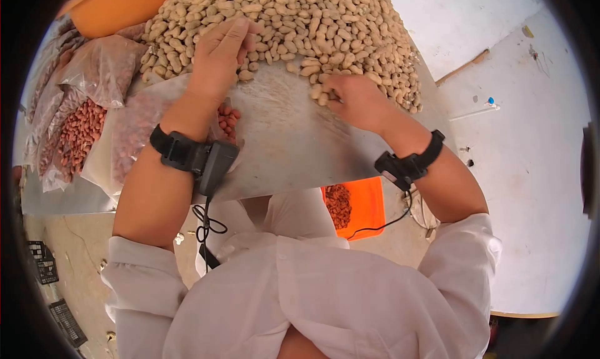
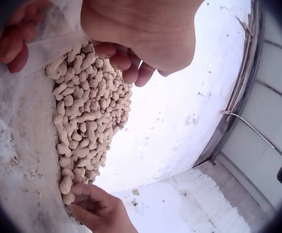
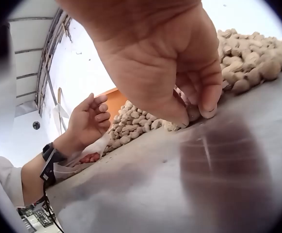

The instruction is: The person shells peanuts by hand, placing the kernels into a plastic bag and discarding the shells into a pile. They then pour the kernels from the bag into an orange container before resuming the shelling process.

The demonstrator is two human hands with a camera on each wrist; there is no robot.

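Tan peanuts (image 1: pixel 325 24) suit a light grip: the right hand (image 1: pixel 359 101) pinches 1 low; the left hand (image 1: pixel 217 57) hovers, fingers loosely curled

Readable texts, labels, brands, numbers, signs: none legible in the head view or either wrist view.

Tan, ridged unshelled peanuts (image 1: pixel 331 27) lie heaped loosely; some sit apart.
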